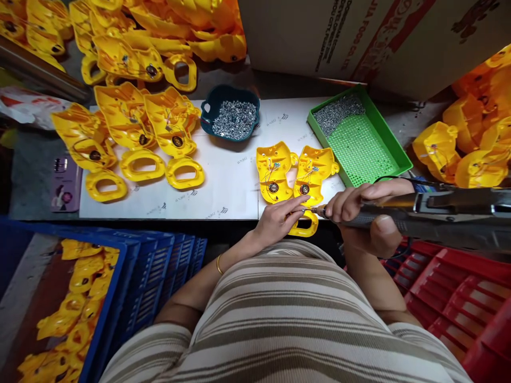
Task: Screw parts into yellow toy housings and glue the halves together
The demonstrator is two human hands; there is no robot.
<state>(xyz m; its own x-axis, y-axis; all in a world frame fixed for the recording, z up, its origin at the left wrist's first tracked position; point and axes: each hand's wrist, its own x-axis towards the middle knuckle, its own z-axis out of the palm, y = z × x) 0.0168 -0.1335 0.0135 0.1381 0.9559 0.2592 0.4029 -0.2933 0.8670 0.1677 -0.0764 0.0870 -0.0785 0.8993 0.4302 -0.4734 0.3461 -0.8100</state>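
My right hand is wrapped round a dark electric screwdriver, its bit pointing left. At the bit's tip my left hand has its thumb and fingers brought together; whatever is between them is too small to make out. Both hands are over the lower end of a yellow plastic shell half with wires and a round metal part inside. Below the fingers shows its yellow ring-shaped handle. Just left of it lies a second yellow shell half, open side up.
A dark green bowl and a green tray hold small metal screws. More yellow shells lie on the left, others are piled right. A cardboard box stands behind. Blue crates and a red crate flank me.
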